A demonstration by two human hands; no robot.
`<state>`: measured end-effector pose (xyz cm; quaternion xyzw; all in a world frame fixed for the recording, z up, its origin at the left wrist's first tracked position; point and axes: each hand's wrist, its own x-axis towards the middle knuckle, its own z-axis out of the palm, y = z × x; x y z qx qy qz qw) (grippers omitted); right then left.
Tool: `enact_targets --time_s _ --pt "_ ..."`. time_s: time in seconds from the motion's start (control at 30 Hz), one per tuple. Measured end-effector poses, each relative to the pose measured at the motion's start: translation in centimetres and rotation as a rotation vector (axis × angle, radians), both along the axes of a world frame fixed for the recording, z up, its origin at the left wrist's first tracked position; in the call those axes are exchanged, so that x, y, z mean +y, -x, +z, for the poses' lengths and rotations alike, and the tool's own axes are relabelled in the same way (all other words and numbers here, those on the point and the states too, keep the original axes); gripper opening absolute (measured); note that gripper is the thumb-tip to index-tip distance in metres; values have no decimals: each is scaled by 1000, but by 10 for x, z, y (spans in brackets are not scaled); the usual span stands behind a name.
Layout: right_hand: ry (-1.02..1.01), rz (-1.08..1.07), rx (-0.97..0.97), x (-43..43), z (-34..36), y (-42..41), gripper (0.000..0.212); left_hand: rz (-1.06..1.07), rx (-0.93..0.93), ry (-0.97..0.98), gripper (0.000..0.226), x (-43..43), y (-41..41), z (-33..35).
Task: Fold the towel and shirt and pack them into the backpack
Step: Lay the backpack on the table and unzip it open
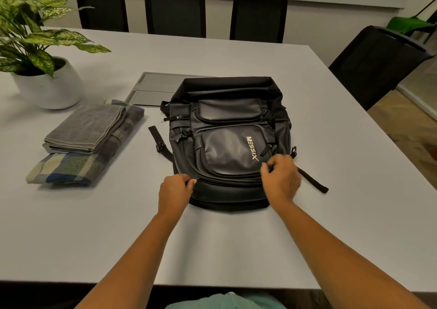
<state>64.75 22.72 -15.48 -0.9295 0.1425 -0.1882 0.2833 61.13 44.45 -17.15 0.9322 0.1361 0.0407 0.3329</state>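
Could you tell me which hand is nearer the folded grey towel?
Left. The left hand grips the backpack's near-left corner, right of the towel; the right hand holds its near-right side, farther off.

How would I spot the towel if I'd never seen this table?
On the white table, look left of the black backpack, near the potted plant. The towel lies folded on top of the shirt: it is plain grey, the shirt beneath checked.

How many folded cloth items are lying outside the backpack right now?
2: the grey towel lies on the plaid shirt, both left of the backpack. Anything inside the backpack is hidden.
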Motion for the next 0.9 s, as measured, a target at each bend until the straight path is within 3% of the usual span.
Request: enact_targets --time_s 0.13,0.2,0.43,0.67,0.9 --pt "25 575 101 46 2 3 22 -13 1 -21 25 0 0 -1" --pt "164 690 230 65 0 6 33 -25 -4 -53 25 0 0 0" --pt "360 664 366 76 12 -2 27 -36 -17 -129 26 14 -10 3" --pt "214 626 481 54 26 -3 17 -68 44 -219 29 46 -45 9" --pt "100 638 770 58 38 -29 21 -83 17 -233 29 55 -65 10"
